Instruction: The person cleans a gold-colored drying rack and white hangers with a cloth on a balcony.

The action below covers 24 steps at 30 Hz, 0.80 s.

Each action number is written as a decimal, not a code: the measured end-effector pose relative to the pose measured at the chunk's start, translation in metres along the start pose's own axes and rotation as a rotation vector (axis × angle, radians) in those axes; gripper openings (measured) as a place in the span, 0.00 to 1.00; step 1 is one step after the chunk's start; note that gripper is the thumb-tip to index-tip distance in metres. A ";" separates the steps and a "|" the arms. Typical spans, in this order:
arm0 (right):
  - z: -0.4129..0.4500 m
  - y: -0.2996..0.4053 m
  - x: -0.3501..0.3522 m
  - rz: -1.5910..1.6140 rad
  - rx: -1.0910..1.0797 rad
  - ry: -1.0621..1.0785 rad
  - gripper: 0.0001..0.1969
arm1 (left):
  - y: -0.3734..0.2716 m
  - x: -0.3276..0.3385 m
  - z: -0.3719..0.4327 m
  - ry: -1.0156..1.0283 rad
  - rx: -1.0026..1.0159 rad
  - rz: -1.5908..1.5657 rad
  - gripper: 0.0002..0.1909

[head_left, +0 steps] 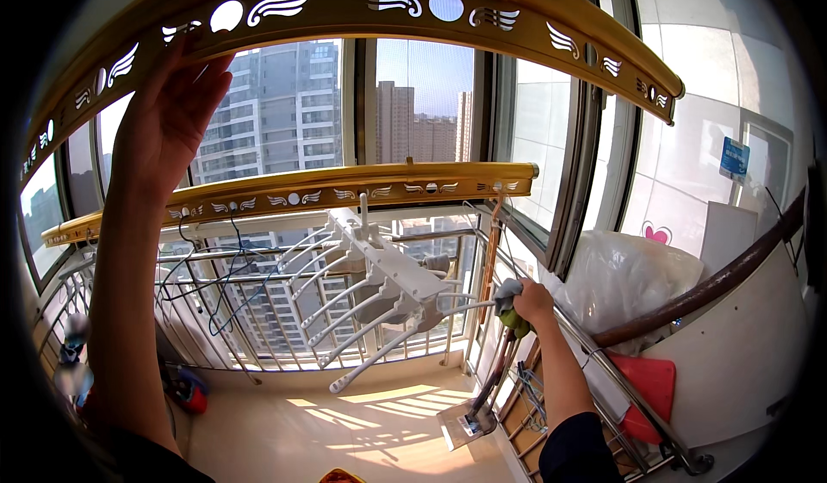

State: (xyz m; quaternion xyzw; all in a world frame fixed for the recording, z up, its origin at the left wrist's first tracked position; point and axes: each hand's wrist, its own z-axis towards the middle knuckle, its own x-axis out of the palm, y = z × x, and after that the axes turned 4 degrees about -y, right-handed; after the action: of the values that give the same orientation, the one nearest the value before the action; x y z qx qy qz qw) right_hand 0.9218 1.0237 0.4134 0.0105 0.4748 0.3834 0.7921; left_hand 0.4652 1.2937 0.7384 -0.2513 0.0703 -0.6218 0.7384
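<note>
My left hand [177, 99] is raised to the near gold-coloured drying rail [336, 15] with wing-shaped cutouts; its fingertips are partly hidden behind the rail, so its grip is unclear. My right hand [533, 303] is closed on a grey and green cloth [510, 308], which is at the end of an arm of a white multi-arm folding hanger [394, 263]. That hanger hangs from the farther gold-coloured rail [381, 176]. Dark wire hangers [242, 250] hang from the same rail, left of the white one.
A metal railing [213, 354] runs before the windows. At right are a plastic-wrapped bundle [627, 283], a brown pole [704, 283], a red plastic item [649, 386] and a steel handrail [636, 399]. A long-handled dustpan [466, 423] stands on the floor; a red bucket [194, 398] is lower left.
</note>
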 end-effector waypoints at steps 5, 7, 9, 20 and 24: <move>0.034 -0.003 0.019 0.076 0.022 0.068 0.16 | 0.004 0.005 -0.002 0.005 -0.002 -0.051 0.17; 0.047 0.009 0.030 0.076 0.036 0.112 0.17 | 0.001 0.010 -0.005 0.047 -0.024 -0.062 0.17; 0.062 0.014 0.040 0.066 0.038 0.145 0.17 | 0.000 0.013 -0.006 0.053 -0.024 -0.057 0.17; 0.031 0.040 0.010 0.052 -0.004 0.131 0.16 | 0.003 0.018 -0.012 -0.078 0.013 0.004 0.16; 0.024 0.022 -0.057 0.413 -0.086 0.064 0.17 | 0.004 0.019 -0.010 -0.039 0.005 -0.041 0.15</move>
State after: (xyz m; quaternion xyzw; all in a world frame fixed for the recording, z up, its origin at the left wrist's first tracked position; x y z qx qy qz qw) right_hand 0.9126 1.0128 0.4774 0.0616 0.4708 0.5577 0.6809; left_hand 0.4689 1.2733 0.7319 -0.2628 0.0490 -0.6321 0.7274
